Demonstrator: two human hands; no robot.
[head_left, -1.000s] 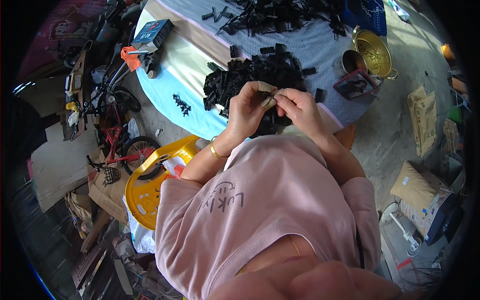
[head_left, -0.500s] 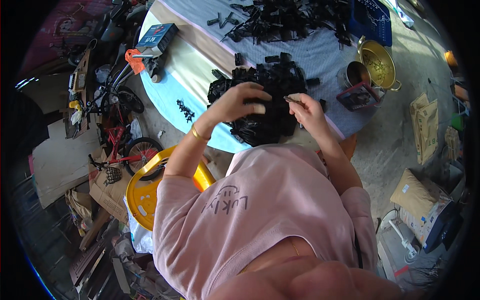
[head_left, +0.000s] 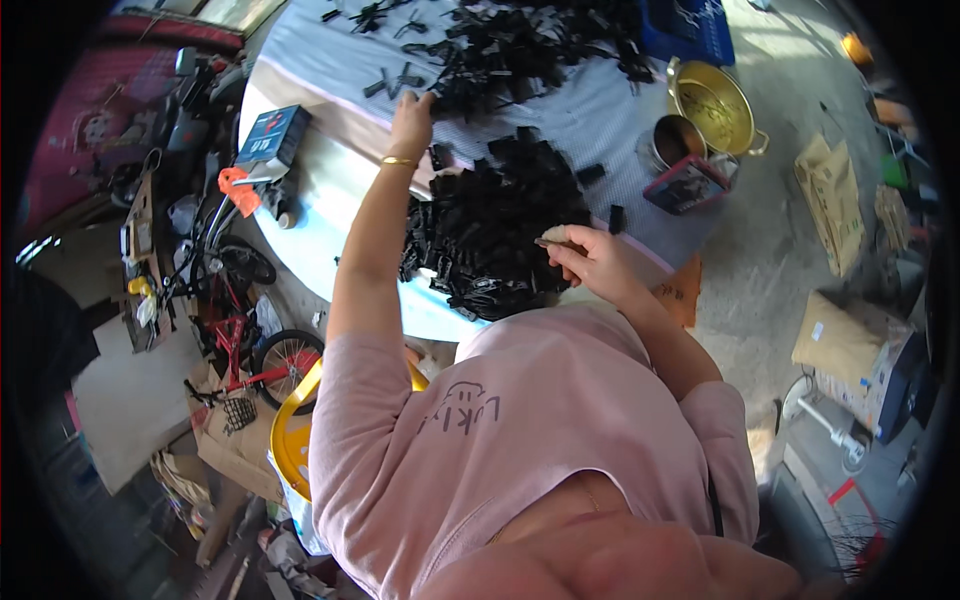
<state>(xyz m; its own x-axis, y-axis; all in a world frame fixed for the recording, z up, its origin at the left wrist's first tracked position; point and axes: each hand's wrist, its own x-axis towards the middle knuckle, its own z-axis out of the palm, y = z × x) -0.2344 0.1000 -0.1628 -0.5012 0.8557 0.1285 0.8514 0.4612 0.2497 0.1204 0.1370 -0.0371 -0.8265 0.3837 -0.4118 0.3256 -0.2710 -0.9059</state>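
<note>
Stretched out to the far side, my left hand (head_left: 412,125) is just short of some loose black plastic pieces (head_left: 392,82). Its thumb and a fingertip show slightly apart, with nothing visible between them; the other fingers are hidden. Closer to me, my right hand (head_left: 588,258) is closed in a pinch. A small thin dark tool (head_left: 543,242) sticks out of its fingers, its kind too small to make out. Under that tip lies a dense heap of black plastic pieces (head_left: 490,215). A second, looser heap of black pieces (head_left: 525,50) covers the table's far part.
The cloth-covered table (head_left: 330,170) carries a blue box (head_left: 272,138) and an orange bag (head_left: 238,190) at left. At right are a gold-coloured pot (head_left: 745,110), a steel pot (head_left: 676,140), a dark red-edged box (head_left: 688,186) and a blue basket (head_left: 690,40). A yellow chair (head_left: 290,435) stands beside me.
My left hand has moved from above the near heap to the far left, by the loose pieces. My right hand keeps its pinch on the thin tool. The whole view has shifted.
</note>
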